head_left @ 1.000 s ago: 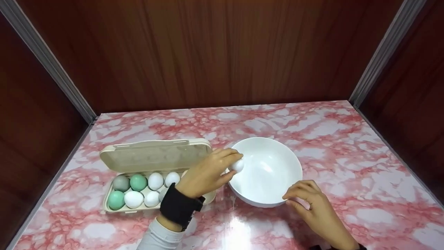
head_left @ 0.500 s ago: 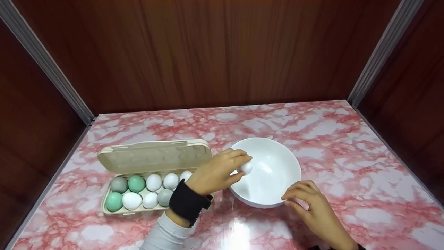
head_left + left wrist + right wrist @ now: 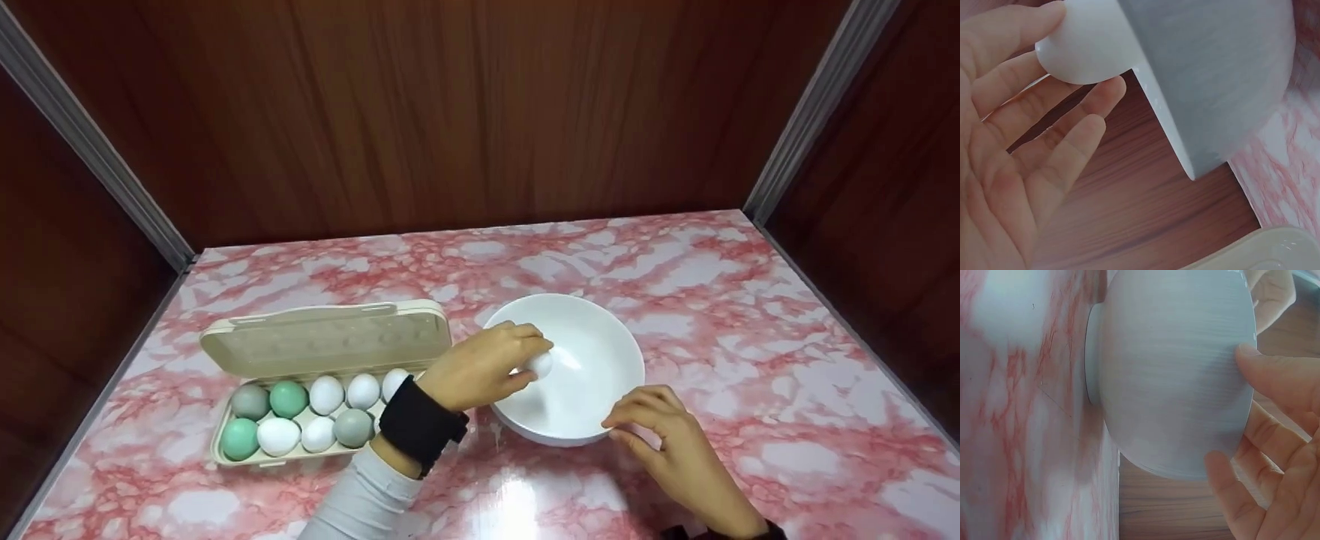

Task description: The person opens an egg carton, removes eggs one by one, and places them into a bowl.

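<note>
A white egg (image 3: 541, 364) is pinched between the thumb and fingers of my left hand (image 3: 484, 366), over the left side of a white bowl (image 3: 592, 420). In the left wrist view the egg (image 3: 1092, 45) overlaps the bowl's rim, and two of the fingers stick out below it. My right hand (image 3: 664, 435) pinches the bowl's near right rim. The right wrist view has its thumb (image 3: 1264, 371) on the outer wall and other fingers at the rim. Left of the bowl lies an open egg carton (image 3: 330, 307) with white, green and grey eggs; my left wrist hides its right end.
The table (image 3: 750, 337) has a pink and white marbled top. Dark wood panels (image 3: 420, 112) stand at the back and both sides, joined by grey metal posts (image 3: 810, 105). The carton's lid leans back, raised.
My left hand has moved right with the egg, from the bowl's left rim to further over its inside. More eggs show in the carton. My right hand stays at the rim.
</note>
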The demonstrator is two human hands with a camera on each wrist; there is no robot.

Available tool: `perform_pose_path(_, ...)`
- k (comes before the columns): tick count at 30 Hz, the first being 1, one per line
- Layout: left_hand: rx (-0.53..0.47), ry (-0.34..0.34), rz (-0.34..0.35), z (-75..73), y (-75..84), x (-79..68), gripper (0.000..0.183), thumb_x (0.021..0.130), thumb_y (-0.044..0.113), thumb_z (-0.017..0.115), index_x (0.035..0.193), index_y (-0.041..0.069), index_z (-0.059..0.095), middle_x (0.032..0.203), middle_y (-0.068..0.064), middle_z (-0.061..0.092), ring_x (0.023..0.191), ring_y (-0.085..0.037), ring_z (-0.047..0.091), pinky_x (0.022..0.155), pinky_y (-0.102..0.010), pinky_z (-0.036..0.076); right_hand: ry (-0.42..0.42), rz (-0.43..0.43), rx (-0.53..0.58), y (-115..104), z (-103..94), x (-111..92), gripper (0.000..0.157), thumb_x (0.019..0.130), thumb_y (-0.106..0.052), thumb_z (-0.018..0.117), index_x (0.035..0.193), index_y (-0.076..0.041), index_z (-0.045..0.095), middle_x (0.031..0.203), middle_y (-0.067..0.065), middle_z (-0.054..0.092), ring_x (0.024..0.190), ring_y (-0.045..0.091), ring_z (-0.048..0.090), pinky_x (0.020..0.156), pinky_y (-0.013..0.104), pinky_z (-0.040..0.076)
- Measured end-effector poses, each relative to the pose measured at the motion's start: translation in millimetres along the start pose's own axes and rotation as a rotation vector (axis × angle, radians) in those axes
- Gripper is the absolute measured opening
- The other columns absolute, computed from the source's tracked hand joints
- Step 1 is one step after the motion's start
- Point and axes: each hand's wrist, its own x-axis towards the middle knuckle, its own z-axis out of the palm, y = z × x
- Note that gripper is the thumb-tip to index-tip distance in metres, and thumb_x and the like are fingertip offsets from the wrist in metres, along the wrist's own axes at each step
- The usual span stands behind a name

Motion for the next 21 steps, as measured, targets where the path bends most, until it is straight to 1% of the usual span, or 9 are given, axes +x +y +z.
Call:
perform_pose_path(3,-0.011,-0.038,-0.012,-1.5,-0.7,6.1,0.027,0.089,0.007,0.069,0.115,0.002,0.068,0.107,-0.009,0.068,0.099,-0.021,0.065,0.089,-0.033,0.053,0.001,-0.002,-0.001,0.0,-0.5,0.5,0.036,0.071,0.004,0.081,0.087,-0.027,0.073,0.094,-0.012,0.067,0.102,0.007,0.053,0.089,0.010,0.040)
perform_pose_path(7,-0.008,-0.112,-0.048,-3.4,-1.7,14.0,0.019,0.089,0.006,0.069,0.107,0.002,0.070,0.104,-0.010,0.070,0.093,-0.020,0.065,0.081,-0.032,0.053,-0.002,-0.003,0.003,-0.3,-0.6,0.3,0.035,0.070,0.004,0.081,0.087,-0.026,0.073,0.094,-0.011,0.067,0.102,0.008,0.053,0.090,0.010,0.039)
perform_pose_path(9,-0.003,-0.146,-0.065,-4.1,-2.2,17.0,0.013,0.088,0.006,0.069,0.101,0.002,0.070,0.100,-0.010,0.069,0.087,-0.018,0.063,0.077,-0.030,0.051,-0.001,-0.003,0.006,-0.3,-0.3,0.3,0.034,0.070,0.004,0.081,0.087,-0.025,0.073,0.094,-0.010,0.068,0.102,0.007,0.053,0.090,0.009,0.039)
perform_pose_path(12,-0.002,-0.181,-0.082,-5.0,-2.6,21.4,0.006,0.087,0.005,0.069,0.093,0.003,0.069,0.095,-0.010,0.068,0.078,-0.016,0.055,0.070,-0.028,0.046,0.001,-0.003,0.013,-0.4,-0.3,0.2,0.033,0.071,0.004,0.081,0.087,-0.023,0.073,0.094,-0.009,0.068,0.103,0.007,0.053,0.090,0.009,0.039)
perform_pose_path(16,-0.002,-0.211,-0.106,-7.7,-1.4,28.4,0.005,0.087,0.006,0.070,0.091,0.003,0.069,0.092,-0.009,0.067,0.075,-0.014,0.048,0.068,-0.026,0.041,0.007,-0.006,0.015,-0.3,-0.2,-0.2,0.032,0.070,0.005,0.081,0.087,-0.021,0.074,0.094,-0.008,0.068,0.103,0.008,0.054,0.091,0.009,0.039)
perform_pose_path(21,0.003,-0.240,-0.130,-8.9,0.3,38.5,0.005,0.087,0.007,0.071,0.091,0.004,0.069,0.092,-0.008,0.066,0.076,-0.013,0.047,0.069,-0.024,0.039,0.005,0.002,0.015,-0.6,-0.2,-0.9,0.033,0.070,0.006,0.081,0.087,-0.021,0.074,0.095,-0.007,0.068,0.103,0.009,0.054,0.092,0.009,0.039)
